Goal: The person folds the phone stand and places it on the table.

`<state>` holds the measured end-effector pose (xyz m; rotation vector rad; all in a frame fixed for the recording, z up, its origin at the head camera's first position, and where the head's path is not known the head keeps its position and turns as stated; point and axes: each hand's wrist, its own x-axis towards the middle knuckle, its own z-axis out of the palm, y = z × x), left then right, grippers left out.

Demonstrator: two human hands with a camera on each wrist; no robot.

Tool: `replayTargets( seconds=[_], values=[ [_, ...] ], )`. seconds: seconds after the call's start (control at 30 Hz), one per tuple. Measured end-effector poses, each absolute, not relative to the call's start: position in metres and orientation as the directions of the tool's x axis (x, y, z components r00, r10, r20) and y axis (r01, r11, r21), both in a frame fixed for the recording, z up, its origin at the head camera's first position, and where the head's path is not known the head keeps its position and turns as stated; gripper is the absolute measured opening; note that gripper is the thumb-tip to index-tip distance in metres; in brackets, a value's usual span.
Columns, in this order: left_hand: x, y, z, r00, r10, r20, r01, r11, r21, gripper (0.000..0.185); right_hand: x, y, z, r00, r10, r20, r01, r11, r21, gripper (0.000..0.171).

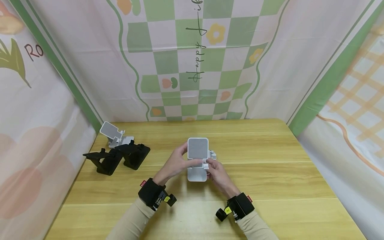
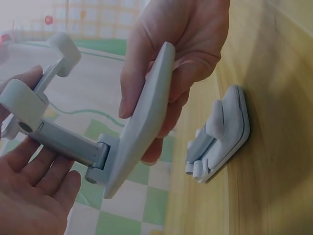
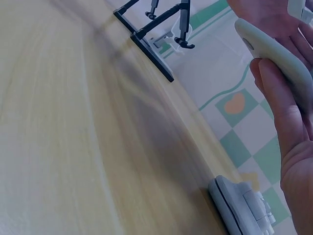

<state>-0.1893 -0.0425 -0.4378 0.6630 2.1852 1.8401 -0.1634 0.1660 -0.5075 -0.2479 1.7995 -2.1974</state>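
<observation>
White phone stand (image 1: 198,147) between left grip (image 1: 177,162), holding its middle, and right grip (image 1: 220,174), pinching base plate (image 2: 143,120); long axis points forward; folded stand (image 1: 212,155) just beyond right grip.

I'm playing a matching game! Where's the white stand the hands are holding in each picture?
Head: the white stand is just below the middle.
Left wrist: white stand mostly in the left half, tilted.
Right wrist: white stand at upper right, partly cut off.
Shared landmark: the green-checked cloth.

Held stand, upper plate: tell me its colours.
The upper plate is grey with a white rim, best seen in the head view.
</observation>
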Motion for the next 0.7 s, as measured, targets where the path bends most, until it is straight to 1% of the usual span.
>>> replayTargets(
  seconds=[0.27,0.53,0.7],
  values=[
    [-0.1897,-0.0420,-0.4392,-0.883,0.451,0.125,0.204,0.131,0.970,0.061,-0.1623,0.1659,-0.5085,-0.944,-0.323,-0.069,0.128,-0.164,-0.978,0.047],
    [-0.1901,-0.0399,-0.4398,-0.889,0.432,0.153,0.230,0.130,0.965,0.057,-0.1613,0.1645,-0.5087,-0.946,-0.316,-0.071,0.125,-0.156,-0.980,0.050],
    [-0.1899,-0.0393,-0.4400,-0.891,0.428,0.155,0.236,0.144,0.961,0.058,-0.1598,0.1644,-0.5084,-0.940,-0.334,-0.068,0.126,-0.155,-0.980,0.051]
  ],
)
